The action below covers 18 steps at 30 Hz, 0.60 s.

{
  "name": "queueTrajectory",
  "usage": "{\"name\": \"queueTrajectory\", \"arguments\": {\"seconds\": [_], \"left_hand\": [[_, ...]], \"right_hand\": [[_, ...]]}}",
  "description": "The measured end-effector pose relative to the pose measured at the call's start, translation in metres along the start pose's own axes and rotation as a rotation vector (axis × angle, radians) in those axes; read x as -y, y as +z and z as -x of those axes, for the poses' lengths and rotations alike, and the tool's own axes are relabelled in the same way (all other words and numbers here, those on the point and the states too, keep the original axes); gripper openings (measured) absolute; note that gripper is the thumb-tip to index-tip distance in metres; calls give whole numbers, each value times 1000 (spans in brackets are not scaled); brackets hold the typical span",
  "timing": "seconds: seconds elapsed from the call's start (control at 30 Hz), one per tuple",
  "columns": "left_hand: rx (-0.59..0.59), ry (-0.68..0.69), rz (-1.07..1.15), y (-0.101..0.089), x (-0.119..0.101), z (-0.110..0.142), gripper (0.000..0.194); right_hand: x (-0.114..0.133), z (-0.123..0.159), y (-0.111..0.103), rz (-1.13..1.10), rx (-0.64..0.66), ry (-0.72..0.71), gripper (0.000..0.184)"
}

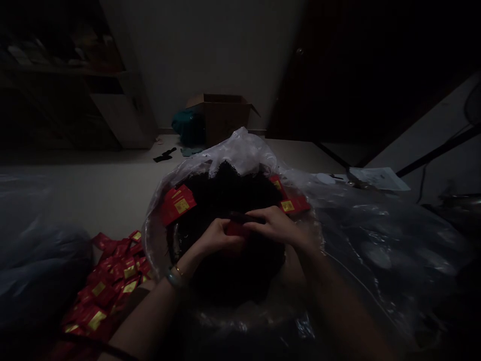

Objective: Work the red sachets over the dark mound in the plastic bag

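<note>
Over a wide tub lined with clear plastic [152, 235], my left hand [217, 236] is closed round a small red packet [236, 231]. My right hand [276, 224] grips a dark, slim tool [244, 217] held across the packet's top. The dim light hides the tool's exact shape. Dark loose material, like dry tea leaves [225, 185], fills the tub and rises to a heap at the back. Red packets with gold labels [178, 204] rest on the tub's left side, and more red packets [295, 204] lie on its right.
A pile of red packets [112, 281] lies on the left. Clear plastic sheeting [376, 250] spreads to the right, and a dark plastic-covered bulk [41, 271] sits far left. Behind the tub stand an open cardboard box [227, 120] and a teal bag [189, 126].
</note>
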State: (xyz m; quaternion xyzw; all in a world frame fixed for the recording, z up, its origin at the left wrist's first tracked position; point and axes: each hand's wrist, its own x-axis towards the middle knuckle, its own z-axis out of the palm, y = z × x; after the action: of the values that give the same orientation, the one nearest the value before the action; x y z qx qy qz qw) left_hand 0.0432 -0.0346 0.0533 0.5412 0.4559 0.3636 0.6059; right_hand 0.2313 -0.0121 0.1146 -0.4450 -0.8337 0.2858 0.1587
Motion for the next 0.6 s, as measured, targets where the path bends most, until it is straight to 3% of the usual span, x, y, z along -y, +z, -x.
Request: {"name": "queueTrajectory", "arguments": {"seconds": [0.23, 0.37, 0.5, 0.6], "left_hand": [[-155, 7, 171, 12, 3, -1, 33], [-179, -61, 194, 12, 5, -4, 34], [-229, -87, 174, 11, 2, -4, 38], [-238, -102, 180, 14, 1, -3, 37]], "right_hand": [[5, -1, 7, 44, -28, -1, 25], [9, -1, 7, 61, -20, 13, 26], [9, 0, 2, 21, -16, 29, 39], [7, 1, 2, 30, -41, 27, 34]]}}
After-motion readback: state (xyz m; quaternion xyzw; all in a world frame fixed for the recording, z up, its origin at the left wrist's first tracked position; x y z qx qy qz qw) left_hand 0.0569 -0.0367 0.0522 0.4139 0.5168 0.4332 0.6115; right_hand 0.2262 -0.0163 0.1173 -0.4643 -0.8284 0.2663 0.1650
